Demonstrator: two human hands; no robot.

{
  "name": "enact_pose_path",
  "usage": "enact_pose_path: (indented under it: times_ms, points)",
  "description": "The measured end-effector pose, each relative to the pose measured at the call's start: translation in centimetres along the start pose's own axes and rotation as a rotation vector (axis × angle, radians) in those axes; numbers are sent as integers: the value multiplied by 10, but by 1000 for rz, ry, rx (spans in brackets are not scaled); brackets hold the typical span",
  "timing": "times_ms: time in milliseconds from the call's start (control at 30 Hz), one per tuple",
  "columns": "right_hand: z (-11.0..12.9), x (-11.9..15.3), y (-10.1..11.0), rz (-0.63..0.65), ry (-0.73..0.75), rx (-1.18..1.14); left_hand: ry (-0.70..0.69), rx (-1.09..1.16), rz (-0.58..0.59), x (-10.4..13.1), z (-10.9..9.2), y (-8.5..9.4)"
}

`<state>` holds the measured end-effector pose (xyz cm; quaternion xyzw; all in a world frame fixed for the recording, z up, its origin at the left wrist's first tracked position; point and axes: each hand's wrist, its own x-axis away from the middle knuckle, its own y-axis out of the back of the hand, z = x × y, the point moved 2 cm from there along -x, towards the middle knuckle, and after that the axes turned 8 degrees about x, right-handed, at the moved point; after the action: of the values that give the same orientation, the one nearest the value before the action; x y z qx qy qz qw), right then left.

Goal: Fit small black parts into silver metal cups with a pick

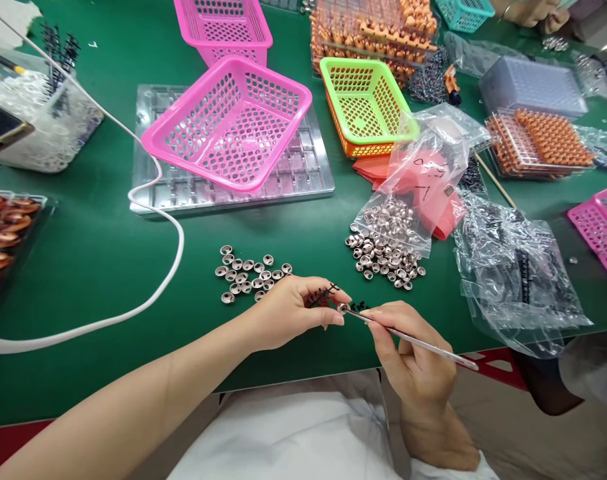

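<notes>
My left hand (296, 310) is closed, pinching a small silver metal cup (343, 308) between thumb and fingertips. A black plastic sprue with short branches (323, 293) also lies within those fingers. My right hand (416, 353) grips slim metal tweezers (428, 345), whose tip touches the cup. More black pieces (359, 307) show just behind the tip, partly hidden by the fingers. Loose metal cups (240, 277) are spread on the green table beyond my left hand. A denser pile of the same cups (388, 257) spills from a clear plastic bag (413, 180).
A pink basket (228, 127) rests on a clear moulded tray (303, 180). Behind the bag stands a green basket (366, 110) nested in an orange one. A white cable (168, 280) curves across the left side. Crumpled plastic bags (518, 267) lie at right; another person's hand (533, 10) shows far right.
</notes>
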<state>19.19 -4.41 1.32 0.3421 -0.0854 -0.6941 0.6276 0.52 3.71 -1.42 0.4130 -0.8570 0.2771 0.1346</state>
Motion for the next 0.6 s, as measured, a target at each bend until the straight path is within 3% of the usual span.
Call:
enact_pose_path:
  times_ms: [233, 600]
  points:
    - [2, -2, 2, 21, 125, 35, -11, 26, 0, -2, 0, 0]
    - [2, 0, 1, -1, 129, 36, -1, 72, 6, -3, 2, 0]
